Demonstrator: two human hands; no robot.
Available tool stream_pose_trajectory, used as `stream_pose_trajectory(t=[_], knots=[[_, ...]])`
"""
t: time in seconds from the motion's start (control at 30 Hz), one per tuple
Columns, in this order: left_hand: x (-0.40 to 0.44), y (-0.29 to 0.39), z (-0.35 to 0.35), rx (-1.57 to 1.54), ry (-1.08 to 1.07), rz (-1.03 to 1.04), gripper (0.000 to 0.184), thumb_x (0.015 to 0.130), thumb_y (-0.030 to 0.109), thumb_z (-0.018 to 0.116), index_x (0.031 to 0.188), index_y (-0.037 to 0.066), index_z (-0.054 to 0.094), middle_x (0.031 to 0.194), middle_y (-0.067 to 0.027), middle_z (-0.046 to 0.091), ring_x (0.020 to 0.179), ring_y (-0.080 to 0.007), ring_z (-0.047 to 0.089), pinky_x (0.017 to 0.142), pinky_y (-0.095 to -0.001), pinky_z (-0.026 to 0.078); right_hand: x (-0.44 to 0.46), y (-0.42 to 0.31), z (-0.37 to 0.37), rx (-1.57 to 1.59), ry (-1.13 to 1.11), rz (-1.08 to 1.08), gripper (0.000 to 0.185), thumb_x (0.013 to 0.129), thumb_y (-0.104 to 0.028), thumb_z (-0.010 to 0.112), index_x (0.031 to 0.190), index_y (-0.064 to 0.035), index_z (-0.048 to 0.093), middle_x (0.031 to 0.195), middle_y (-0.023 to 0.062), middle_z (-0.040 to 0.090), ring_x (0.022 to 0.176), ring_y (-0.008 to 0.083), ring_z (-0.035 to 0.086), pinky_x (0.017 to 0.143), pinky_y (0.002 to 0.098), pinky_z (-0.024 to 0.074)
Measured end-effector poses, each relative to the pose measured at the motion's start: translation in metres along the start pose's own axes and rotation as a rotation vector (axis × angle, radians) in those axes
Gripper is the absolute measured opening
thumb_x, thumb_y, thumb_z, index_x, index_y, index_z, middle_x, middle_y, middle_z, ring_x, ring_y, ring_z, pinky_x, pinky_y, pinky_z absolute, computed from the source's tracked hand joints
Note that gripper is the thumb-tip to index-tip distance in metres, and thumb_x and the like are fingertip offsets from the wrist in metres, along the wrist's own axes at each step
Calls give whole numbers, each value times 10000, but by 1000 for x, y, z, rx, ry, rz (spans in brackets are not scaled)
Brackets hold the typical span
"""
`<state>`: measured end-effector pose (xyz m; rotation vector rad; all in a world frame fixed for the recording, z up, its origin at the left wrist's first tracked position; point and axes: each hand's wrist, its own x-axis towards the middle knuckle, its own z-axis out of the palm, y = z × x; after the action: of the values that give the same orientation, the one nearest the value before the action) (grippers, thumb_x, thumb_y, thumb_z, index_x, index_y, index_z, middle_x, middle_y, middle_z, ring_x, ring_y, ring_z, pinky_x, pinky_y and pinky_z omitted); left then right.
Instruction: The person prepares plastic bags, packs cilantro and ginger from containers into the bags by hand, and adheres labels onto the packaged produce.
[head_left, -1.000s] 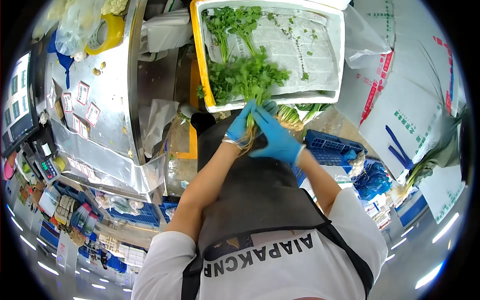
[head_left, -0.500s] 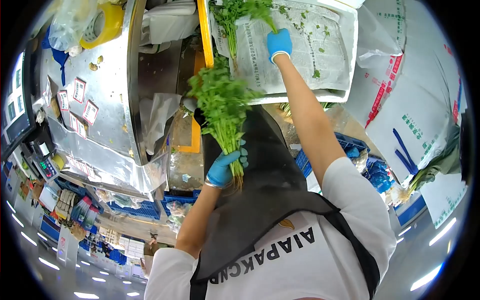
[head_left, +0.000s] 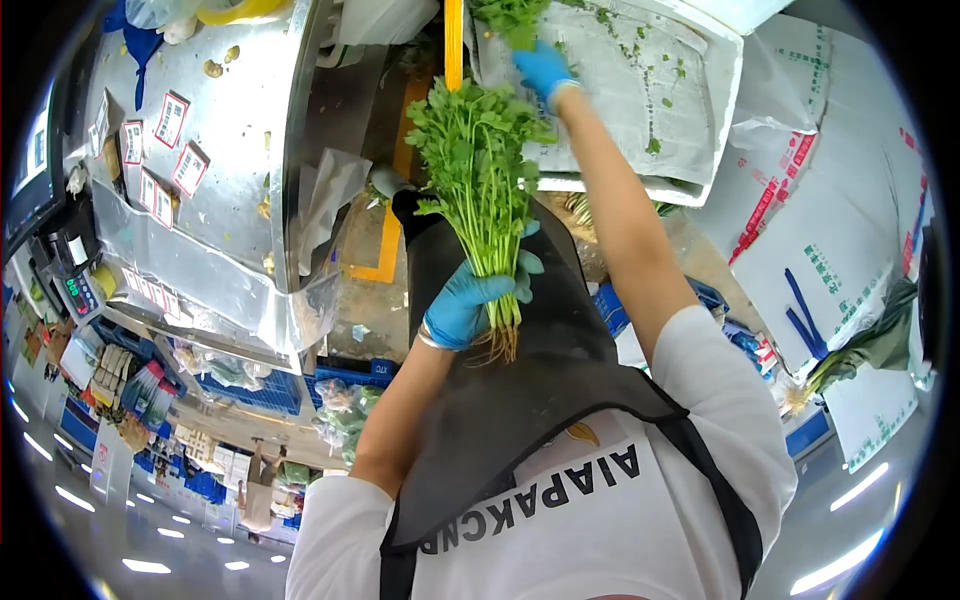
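My left hand (head_left: 470,302), in a blue glove, is closed around the stems of a bunch of cilantro (head_left: 485,200) in front of the dark apron. Its leaves point away from me and its thin roots hang below the hand. My right hand (head_left: 546,72), also gloved in blue, is over the white foam box (head_left: 722,120), with its fingers against more leafy greens (head_left: 508,18) at the top edge. Motion blurs those fingers, so their grip is unclear. Newspaper (head_left: 640,110) with scattered leaf bits lines the box.
A metal table (head_left: 235,190) with price labels stands on the left, its edge close to my left arm. On the right lie white printed sheets (head_left: 790,190) and large leafy vegetables (head_left: 870,340). Blue crates (head_left: 255,390) stand on the floor. Another person (head_left: 258,495) is in the background.
My left hand has lifted the cilantro rightward and up. My right hand has shifted slightly left and up with the greens at its fingers. The view has shifted a little.
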<state>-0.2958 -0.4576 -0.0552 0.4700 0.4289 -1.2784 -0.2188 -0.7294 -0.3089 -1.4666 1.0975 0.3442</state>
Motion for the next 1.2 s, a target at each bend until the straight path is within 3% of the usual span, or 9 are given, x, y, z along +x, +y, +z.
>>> stream_pose_trajectory(t=[0.03,0.1,0.2,0.37,0.6,0.9,1.03,1.1,1.2], knots=[[3,5,9,18,-44,-15,705,833,89,662,1448,-10,331,1110,-104,620,856,-150,618,770,-271,524,-45,-36,-31,299,-58,-52,330,877,-179,592,1166,-24,555,1112,79,616,886,240,638,697,314,522],[12,10,22,52,-130,-52,714,823,68,660,1449,-18,327,1106,-108,625,847,-151,624,769,-271,526,-116,-89,-74,203,76,-245,178,858,-163,605,951,-13,584,755,141,633,690,246,627,649,355,511],[55,0,17,30,-41,-63,537,873,117,651,1347,-27,442,1072,-110,632,861,-175,626,770,-307,528,-74,4,-124,-284,307,-829,165,868,-179,601,928,-26,596,744,116,637,633,202,594,601,359,488],[169,-41,-80,-106,332,-151,310,947,156,589,1205,-12,553,1105,-131,630,919,-240,632,819,-366,535,-150,73,-123,237,-114,342,263,938,-269,549,1037,-44,644,698,2,508,508,113,427,443,270,352],[151,-54,-104,-277,312,-243,387,960,300,579,1228,22,562,1187,-165,608,1063,-300,581,957,-425,465,-221,81,-65,613,-143,228,363,966,-250,541,1240,-13,552,1142,108,624,912,185,628,797,317,517],[144,-47,-92,61,382,-329,288,890,214,673,1097,16,638,985,-115,674,791,-199,646,714,-303,546,-215,82,-27,-660,-307,-153,570,902,-450,569,1217,26,555,1125,237,626,1004,315,622,886,376,480],[143,-36,-84,235,424,-362,171,846,128,685,955,-4,672,885,-101,680,749,-195,657,678,-309,556,-213,-37,-74,-893,-509,106,698,774,-542,669,1272,-69,539,1036,227,665,914,388,651,793,433,515],[152,-42,-102,236,384,-364,176,837,128,691,956,0,670,861,-93,679,742,-184,653,676,-298,552,-180,12,-96,-856,226,-272,727,734,-542,696,1295,-105,543,980,178,690,828,390,660,733,452,521],[144,-40,-95,247,300,-326,144,877,184,656,925,48,670,782,-53,649,675,-155,605,626,-259,499,-135,57,-107,-1062,45,-334,549,802,-445,672,1242,-126,595,1070,179,672,959,375,638,837,459,500]])
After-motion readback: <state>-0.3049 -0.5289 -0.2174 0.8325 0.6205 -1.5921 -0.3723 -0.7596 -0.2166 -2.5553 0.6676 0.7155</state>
